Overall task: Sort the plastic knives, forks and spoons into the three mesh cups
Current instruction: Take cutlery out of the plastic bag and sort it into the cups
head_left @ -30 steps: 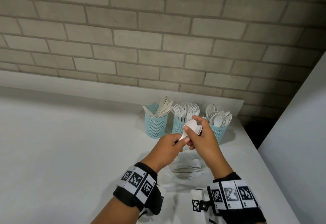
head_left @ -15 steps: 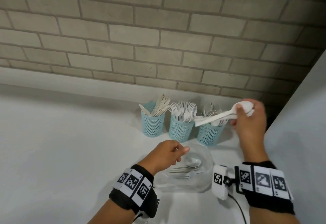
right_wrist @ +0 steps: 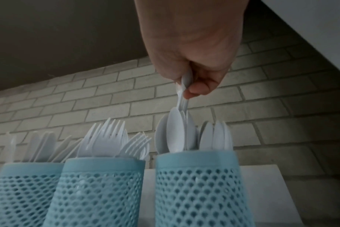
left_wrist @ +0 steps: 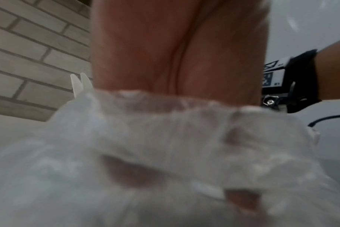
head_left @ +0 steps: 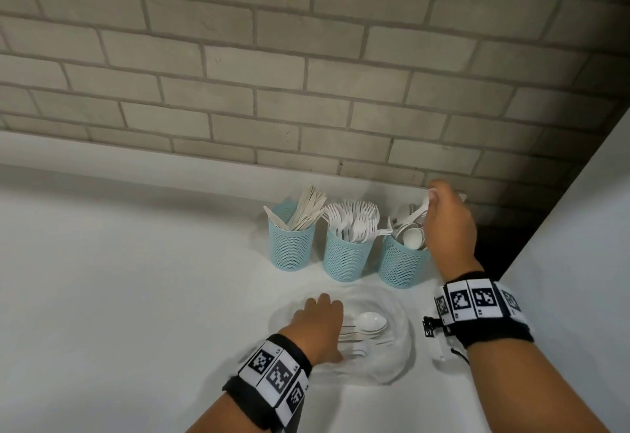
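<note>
Right hand [head_left: 448, 224] is above the rightmost mesh cup [head_left: 402, 263], grip pinched on the handle of a white plastic spoon [right_wrist: 181, 98], thumb and fingertips clamped at its top end. The spoon hangs near-vertical, its lower end down among the other spoons [right_wrist: 213, 136] standing in that cup. Middle mesh cup [head_left: 345, 257] holds forks [head_left: 354, 219], tines up. Left mesh cup [head_left: 290, 245] holds knives [head_left: 306, 207]. All three cups are light blue, in a row near the brick wall [head_left: 272, 67], close beside each other on the white counter [head_left: 119, 296].

Left hand [head_left: 320, 325] reaches into a clear plastic container [head_left: 399, 340] in front of the cups, on the near-left part of it. A few white spoons [head_left: 370, 323] lie inside, handles toward the left hand. The left grip looks loosely curled near the handles, but the wrist view is blurred through the crinkled plastic, so I cannot tell whether it pinches anything. Both wrists wear black bands with printed marker tags [head_left: 477, 299].
</note>
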`<state>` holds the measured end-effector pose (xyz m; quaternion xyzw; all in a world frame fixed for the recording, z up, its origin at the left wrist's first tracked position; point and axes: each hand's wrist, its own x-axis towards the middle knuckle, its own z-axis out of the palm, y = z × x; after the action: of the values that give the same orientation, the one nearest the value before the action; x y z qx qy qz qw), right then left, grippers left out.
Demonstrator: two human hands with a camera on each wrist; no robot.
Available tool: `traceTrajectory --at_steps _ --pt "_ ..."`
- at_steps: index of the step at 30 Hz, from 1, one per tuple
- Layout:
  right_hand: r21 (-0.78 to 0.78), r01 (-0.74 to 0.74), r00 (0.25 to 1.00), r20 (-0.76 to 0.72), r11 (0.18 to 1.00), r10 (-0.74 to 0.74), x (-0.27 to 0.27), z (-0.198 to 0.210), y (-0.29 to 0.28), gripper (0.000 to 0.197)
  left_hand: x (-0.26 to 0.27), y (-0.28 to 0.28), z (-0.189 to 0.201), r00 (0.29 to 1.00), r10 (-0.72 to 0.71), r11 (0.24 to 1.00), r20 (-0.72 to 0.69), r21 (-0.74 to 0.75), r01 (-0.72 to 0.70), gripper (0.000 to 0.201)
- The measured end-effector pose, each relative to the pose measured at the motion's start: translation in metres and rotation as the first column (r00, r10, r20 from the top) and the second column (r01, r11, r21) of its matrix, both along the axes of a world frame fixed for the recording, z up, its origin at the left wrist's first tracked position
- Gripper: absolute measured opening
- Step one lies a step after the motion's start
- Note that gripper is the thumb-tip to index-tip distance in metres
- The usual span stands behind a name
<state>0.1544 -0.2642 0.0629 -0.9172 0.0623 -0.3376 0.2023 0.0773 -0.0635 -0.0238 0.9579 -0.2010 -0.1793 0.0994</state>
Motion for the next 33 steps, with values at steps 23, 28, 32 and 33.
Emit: traceTrajectory --at_steps 23,28,32,33 --pt "0.054 -0.239 0.970 -0.026 0.970 0.240 -0.017 -0.015 0.028 0.020 0.009 0.003 -0.003 0.998 -0.043 0.999 -0.040 -0.009 0.043 0.041" --pt "0.442 -0.437 0.784 -0.240 0.783 0.572 -0.052 -0.032 0.044 0.021 0.016 0.009 -0.004 0.999 0.016 0.991 -0.036 -0.132 -0.021 0.039" --pt "0.395 -0.315 0.704 -0.513 0.863 0.491 -0.059 -0.051 0.040 0.020 0.018 0.013 -0.001 1.000 0.026 0.987 -0.006 -0.155 -0.027 0.029" --pt "0.373 -0.295 0.691 -0.552 0.880 0.466 -0.060 -0.053 0.039 0.021 0.017 0.015 -0.002 0.999 0.034 0.986 -0.018 -0.163 -0.037 0.027"
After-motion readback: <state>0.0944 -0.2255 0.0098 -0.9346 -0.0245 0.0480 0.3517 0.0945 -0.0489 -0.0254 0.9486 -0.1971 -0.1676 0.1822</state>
